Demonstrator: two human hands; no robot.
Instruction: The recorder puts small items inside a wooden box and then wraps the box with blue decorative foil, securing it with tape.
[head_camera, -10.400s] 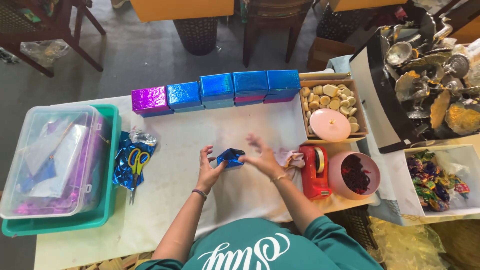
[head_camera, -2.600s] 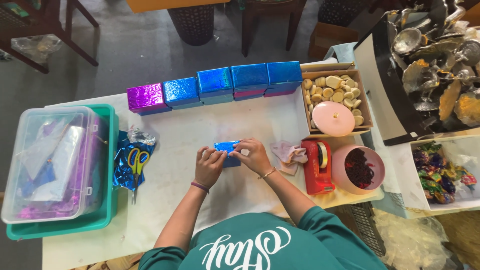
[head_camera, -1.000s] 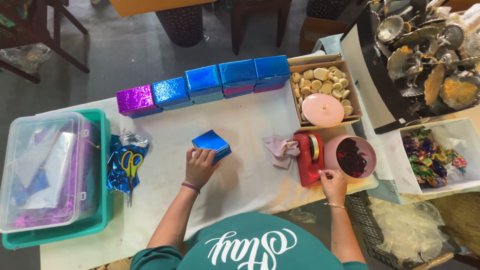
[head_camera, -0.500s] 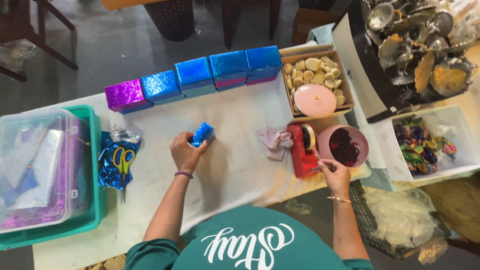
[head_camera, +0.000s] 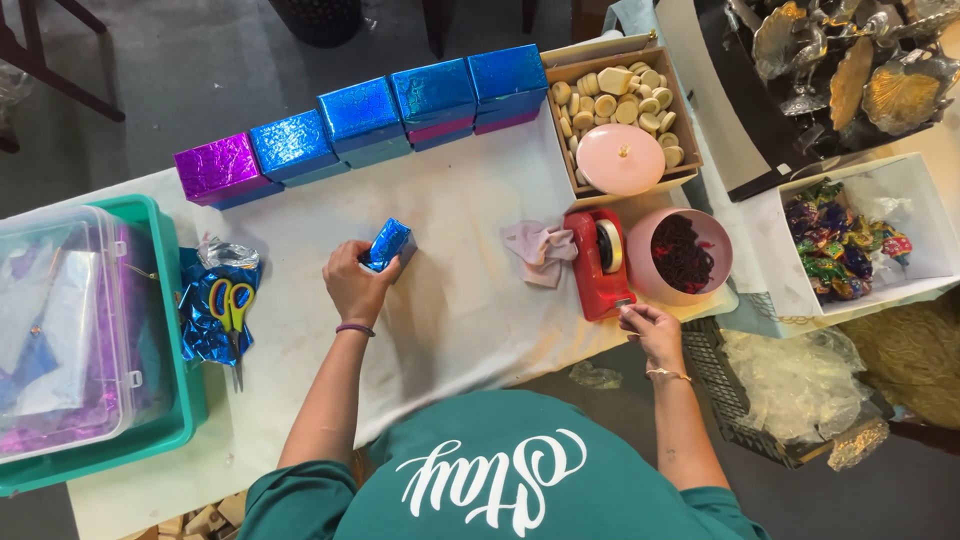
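My left hand (head_camera: 355, 283) grips a small box wrapped in shiny blue foil (head_camera: 389, 243), held tilted on the white table cover (head_camera: 450, 290). My right hand (head_camera: 645, 325) is at the front end of the red tape dispenser (head_camera: 597, 263), fingers pinched at its cutter; whether tape is between them is too small to tell. A crumpled pinkish cloth (head_camera: 540, 250) lies just left of the dispenser.
A row of foil-wrapped boxes, one purple (head_camera: 215, 170) and several blue (head_camera: 400, 105), lines the far edge. Yellow-handled scissors (head_camera: 230, 310) lie on blue foil scraps. A green tub with a clear lidded bin (head_camera: 70, 340) stands left; a pink bowl (head_camera: 685, 255), cardboard box of round pieces (head_camera: 620, 100) and white candy tray (head_camera: 860, 235) stand right.
Both hands were folding foil on the box; my right hand then left it and moved to the tape dispenser. My left hand has tipped the box up on edge.
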